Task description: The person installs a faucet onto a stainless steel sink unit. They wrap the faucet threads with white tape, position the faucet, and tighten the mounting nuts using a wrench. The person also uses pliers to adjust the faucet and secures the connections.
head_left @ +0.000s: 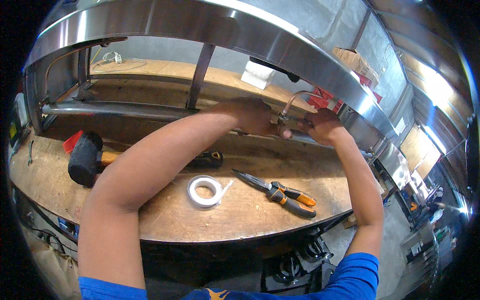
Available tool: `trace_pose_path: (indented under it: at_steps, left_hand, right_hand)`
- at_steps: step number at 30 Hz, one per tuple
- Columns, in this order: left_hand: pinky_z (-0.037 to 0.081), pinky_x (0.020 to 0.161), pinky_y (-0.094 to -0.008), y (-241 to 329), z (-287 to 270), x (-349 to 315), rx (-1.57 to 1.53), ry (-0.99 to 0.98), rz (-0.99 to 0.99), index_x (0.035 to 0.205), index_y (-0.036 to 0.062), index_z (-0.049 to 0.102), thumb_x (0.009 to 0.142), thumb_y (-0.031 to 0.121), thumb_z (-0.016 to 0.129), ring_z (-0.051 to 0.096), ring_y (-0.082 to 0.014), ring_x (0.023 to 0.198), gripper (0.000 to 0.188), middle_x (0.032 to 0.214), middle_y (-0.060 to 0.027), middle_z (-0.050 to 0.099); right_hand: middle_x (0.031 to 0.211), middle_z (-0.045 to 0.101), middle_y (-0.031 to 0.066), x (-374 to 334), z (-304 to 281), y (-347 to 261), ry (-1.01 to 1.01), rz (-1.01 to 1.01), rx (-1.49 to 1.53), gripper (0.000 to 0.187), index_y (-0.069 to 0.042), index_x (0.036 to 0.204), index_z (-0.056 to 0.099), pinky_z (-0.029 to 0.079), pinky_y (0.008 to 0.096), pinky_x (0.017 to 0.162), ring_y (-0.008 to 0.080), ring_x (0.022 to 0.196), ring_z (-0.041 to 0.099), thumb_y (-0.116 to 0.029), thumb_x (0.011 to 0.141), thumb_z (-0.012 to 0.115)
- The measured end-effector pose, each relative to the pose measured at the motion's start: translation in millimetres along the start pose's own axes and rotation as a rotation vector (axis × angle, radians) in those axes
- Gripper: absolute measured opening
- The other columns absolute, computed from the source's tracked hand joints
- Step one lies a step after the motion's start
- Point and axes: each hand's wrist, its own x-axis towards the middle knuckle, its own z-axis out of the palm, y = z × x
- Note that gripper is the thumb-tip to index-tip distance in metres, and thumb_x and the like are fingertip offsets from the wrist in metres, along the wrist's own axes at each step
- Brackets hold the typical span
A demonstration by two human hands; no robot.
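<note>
Both my hands work at a brass-coloured fitting [281, 120] where a bent copper tube [295, 98] meets a horizontal metal pipe [120, 109] under a steel counter frame. My left hand [254, 117] is closed at the fitting's left side, its thumb low beside it. From the right, my right hand [322, 126] reaches in with fingers pinched on something small and dark next to the fitting; its kind is hidden. On the wooden bench top [170, 220] lie a roll of white tape [191, 192], orange-and-black pliers [275, 192] and a black-headed mallet [84, 160], its handle partly behind my left forearm.
The steel frame's edge [175, 22] arches above my hands, and an upright leg [201, 75] stands left of them. Behind are a white block [257, 75], a cardboard box [356, 64] and a coiled cable [112, 57]. Black burners [290, 270] sit below the bench's front edge.
</note>
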Motion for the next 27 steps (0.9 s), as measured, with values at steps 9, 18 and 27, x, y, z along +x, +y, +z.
trace_pose_path:
  at_steps: [9,18,27]
  left_hand:
    - [0.046,0.093,-0.0483,3.5,-1.5,-7.7,0.016,0.001,0.009,0.103,-0.0008,0.067,0.074,0.087,0.034,0.062,-0.0374,0.102,0.098,0.108,-0.026,0.064]
    - [0.039,0.102,-0.0465,0.3,4.8,-1.2,0.016,0.024,0.09,0.126,0.0141,0.058,0.077,0.085,0.033,0.051,-0.0358,0.121,0.089,0.127,-0.0208,0.056]
    - [0.051,0.08,-0.0428,4.2,3.8,1.7,0.026,-0.017,0.035,0.125,0.0052,0.056,0.079,0.084,0.034,0.066,-0.0275,0.086,0.094,0.098,-0.0205,0.065]
  right_hand:
    - [0.064,0.062,0.0195,-49.0,-49.2,-41.4,0.017,0.137,-0.024,0.042,-0.005,0.072,0.066,0.05,0.0482,0.064,0.0386,0.065,0.063,-0.037,0.092,0.049]
    - [0.062,0.064,0.0184,-70.7,-105.1,-103.4,0.017,0.125,-0.086,0.032,-0.003,0.066,0.067,0.055,0.0455,0.061,0.0343,0.061,0.067,-0.026,0.083,0.054]
    - [0.089,0.066,0.0214,-105.2,-77.9,-33.5,-0.024,0.375,0.009,0.023,-0.006,0.101,0.063,0.052,0.0483,0.076,0.0373,0.086,0.065,-0.01,0.082,0.049]
